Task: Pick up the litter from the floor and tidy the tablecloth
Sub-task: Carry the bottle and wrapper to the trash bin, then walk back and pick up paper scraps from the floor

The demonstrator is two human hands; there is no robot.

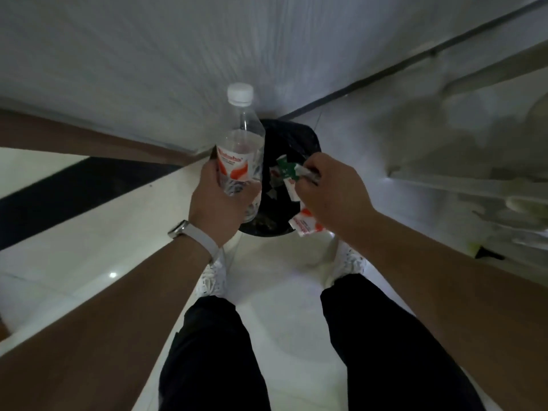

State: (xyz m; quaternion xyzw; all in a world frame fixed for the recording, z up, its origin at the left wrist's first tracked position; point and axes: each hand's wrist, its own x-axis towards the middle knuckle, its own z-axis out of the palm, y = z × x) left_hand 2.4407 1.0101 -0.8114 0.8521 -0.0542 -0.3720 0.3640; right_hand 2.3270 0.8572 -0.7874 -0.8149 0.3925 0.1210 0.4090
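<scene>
White tile floor (281,292) w/ a dark stripe at left. I see a black-lined bin (299,140) by the wall, just ahead of white shoes (212,278). L hand (216,203) grips a capped clear water bottle (241,137), upright at the bin's left edge. R hand (332,188) pinches crumpled wrappers (287,169) over the bin. A red-white label (305,226) shows under that hand at the near rim; can't tell if it's held.
</scene>
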